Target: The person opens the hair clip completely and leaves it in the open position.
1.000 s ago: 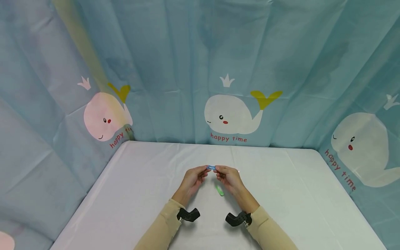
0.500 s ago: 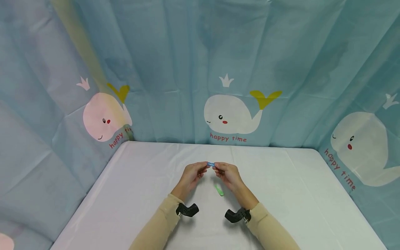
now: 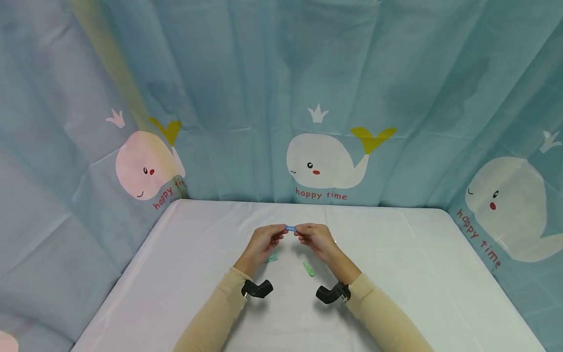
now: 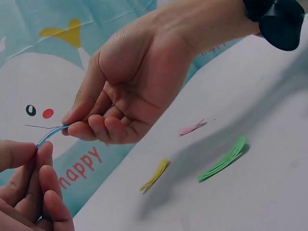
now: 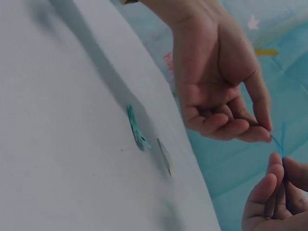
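A thin blue bundle of strands (image 3: 290, 228) is stretched between my two hands above the table, its kind unclear. My left hand (image 3: 263, 240) pinches one end between thumb and fingertip. At the other end, my right hand (image 3: 317, 239) pinches it the same way. In the left wrist view the blue bundle (image 4: 50, 134) bows in a curve, and a fine strand sticks out beside it. The right wrist view shows blue strands (image 5: 281, 142) splitting apart between the fingertips. The ends inside both grips are hidden.
On the white table (image 3: 176, 283) lie a green bundle of strips (image 3: 309, 269) between the forearms and a teal one (image 3: 271, 258) by the left wrist. Yellow (image 4: 155, 175) and pink (image 4: 192, 127) bundles lie near the green one. A whale-printed curtain (image 3: 246, 161) hangs behind.
Both hands have moved forward and slightly left with the blue bundle still between them. The teal bundle has come into sight beside the left wrist. The green bundle has stayed put.
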Tool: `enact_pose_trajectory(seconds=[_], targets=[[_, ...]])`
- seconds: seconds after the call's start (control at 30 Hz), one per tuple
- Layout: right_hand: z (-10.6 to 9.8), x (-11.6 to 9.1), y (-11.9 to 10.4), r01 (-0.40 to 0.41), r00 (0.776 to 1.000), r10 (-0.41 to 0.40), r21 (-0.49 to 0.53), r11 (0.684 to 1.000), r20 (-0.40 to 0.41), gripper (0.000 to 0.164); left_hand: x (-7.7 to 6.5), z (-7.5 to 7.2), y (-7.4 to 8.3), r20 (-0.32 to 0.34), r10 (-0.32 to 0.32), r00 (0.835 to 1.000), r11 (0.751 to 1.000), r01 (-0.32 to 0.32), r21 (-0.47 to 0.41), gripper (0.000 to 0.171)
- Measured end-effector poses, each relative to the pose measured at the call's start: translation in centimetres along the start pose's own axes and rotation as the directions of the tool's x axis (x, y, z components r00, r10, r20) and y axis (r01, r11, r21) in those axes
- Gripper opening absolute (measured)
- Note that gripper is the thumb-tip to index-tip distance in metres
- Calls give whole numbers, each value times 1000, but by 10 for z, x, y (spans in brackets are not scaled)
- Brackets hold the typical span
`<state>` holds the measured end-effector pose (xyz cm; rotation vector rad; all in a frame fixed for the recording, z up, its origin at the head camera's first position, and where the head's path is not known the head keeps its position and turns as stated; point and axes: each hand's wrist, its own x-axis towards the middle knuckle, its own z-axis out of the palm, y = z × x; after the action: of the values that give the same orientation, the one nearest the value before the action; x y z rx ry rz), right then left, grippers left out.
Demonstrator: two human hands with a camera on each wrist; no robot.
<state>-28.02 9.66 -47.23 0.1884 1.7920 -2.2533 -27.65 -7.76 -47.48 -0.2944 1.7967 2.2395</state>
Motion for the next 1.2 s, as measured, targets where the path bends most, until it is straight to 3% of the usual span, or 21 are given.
enact_pose_trajectory(seconds=[0.4,0.93,1.2], targets=[[14,15,-4,5,999,0,-88,996,51,19,12,-18,6,-60,27,998,999,-25,38,29],[32,47,14,-2,1000,-2,-189,982,-19,17,32,-36,-5,-202,67,977,987,-35,155,25],[37,54,14,-4,999,-5,-205,979,-46,16,39,-36,-2,-217,106,970,974,-56,221,22]])
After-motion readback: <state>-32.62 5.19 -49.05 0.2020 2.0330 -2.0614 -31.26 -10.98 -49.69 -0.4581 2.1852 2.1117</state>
